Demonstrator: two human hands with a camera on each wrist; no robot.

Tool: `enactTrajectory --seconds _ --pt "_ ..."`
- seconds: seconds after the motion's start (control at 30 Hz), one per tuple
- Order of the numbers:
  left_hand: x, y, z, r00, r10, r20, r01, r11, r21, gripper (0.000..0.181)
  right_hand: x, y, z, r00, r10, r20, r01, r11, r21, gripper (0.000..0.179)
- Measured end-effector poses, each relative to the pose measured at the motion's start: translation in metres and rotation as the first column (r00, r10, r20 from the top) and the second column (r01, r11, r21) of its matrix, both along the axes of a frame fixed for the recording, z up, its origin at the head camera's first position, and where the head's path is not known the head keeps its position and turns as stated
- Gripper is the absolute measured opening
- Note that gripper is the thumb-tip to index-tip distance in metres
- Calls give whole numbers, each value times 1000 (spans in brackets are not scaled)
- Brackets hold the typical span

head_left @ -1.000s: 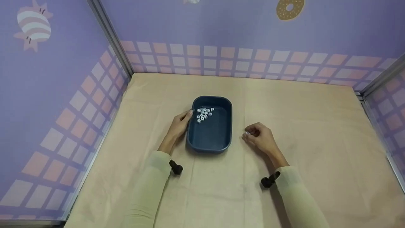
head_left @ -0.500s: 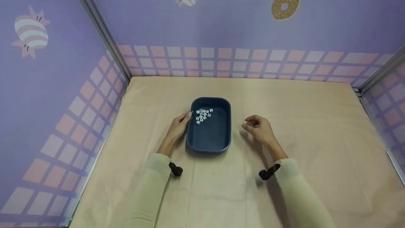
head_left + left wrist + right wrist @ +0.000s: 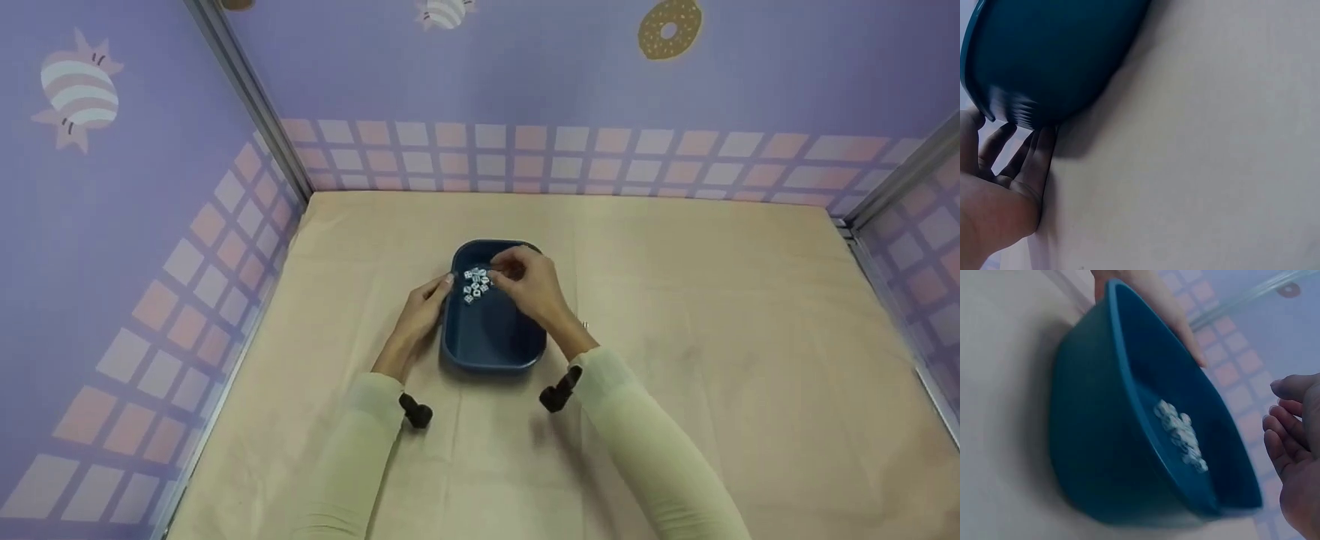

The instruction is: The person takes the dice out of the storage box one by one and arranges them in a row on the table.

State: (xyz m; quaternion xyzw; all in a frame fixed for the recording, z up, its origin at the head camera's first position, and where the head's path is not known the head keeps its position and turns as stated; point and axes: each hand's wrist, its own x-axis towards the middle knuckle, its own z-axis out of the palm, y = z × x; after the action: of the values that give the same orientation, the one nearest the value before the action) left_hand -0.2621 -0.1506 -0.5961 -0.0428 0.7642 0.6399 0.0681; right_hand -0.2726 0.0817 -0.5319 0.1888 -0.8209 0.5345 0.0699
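Landmark: the blue tub [image 3: 491, 330], sitting on the beige cloth [image 3: 697, 360]. White dice [image 3: 475, 285] lie inside it, bunched toward its far left part; the gathering looks loose, faces turned every way. Exact count not possible, since the right hand may cover some.

Left hand [image 3: 420, 311]: at the tub's left side, thumb at the rim, fingers against the outer wall in the left wrist view. Grip state: thumb and fingers hold the tub's edge between them. Judged purpose: to keep the tub from sliding while the other hand works inside. Holding from outside also leaves the tub's mouth free.

Right hand [image 3: 529, 285]: over the tub's far right part, reaching in across the right rim, fingertips just beside the dice. Grip state: thumb and fingers bent but apart; no die seen between them in the right wrist view. The bent, tips-first pose seems suited to picking at small cubes.

Just beyond the tub's right rim, next to the right forearm [image 3: 568, 330], a small pale object [image 3: 586, 325] shows on the cloth. Mostly hidden; probably a die, too small to confirm. Lying apart, it stays distinct from the bunch.
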Motion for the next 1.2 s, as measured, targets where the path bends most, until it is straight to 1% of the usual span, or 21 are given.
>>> enactTrajectory --seconds 0.17,0.37,0.47,0.57,0.63,0.73,0.8,0.87,0.97,1.03,1.13,1.2 --pt "3 2 0 1000 10 28 -11 999 35 62 1 -28 -18 999 6 35 -7 999 44 20" --pt "4 6 -2 999 14 32 -16 998 64 61 2 -40 -37 996 -10 84 0 993 119 18" --pt "4 6 -2 999 25 44 -27 998 59 60 1 -42 -42 997 -16 75 4 987 161 19" --pt "3 4 1 997 32 72 -36 998 57 58 1 -43 -44 998 -13 56 1 980 197 19" --pt "2 2 3 996 30 85 -38 995 90 54 1 -44 -45 998 0 57 -13 974 228 20" --pt "-2 -1 8 998 10 58 -17 994 108 49 0 -44 -45 998 34 51 -47 960 277 19" --pt "-5 -3 12 999 -18 33 15 995 101 47 -1 -44 -45 997 49 54 -64 951 301 19" --pt "-8 -5 17 998 -57 34 53 993 103 48 -1 -44 -45 997 62 51 -75 944 322 18" --pt "-9 -6 23 988 -110 109 92 983 160 50 0 -42 -45 995 72 63 -90 935 342 17" --pt "-9 -7 28 977 -126 175 86 972 217 51 0 -42 -46 994 83 72 -103 930 352 17" --pt "-9 -5 39 962 -134 238 79 970 229 52 1 -42 -46 993 90 76 -112 924 366 20" --pt "-10 -3 45 955 -146 257 91 973 214 52 1 -42 -46 993 92 72 -112 921 373 22"
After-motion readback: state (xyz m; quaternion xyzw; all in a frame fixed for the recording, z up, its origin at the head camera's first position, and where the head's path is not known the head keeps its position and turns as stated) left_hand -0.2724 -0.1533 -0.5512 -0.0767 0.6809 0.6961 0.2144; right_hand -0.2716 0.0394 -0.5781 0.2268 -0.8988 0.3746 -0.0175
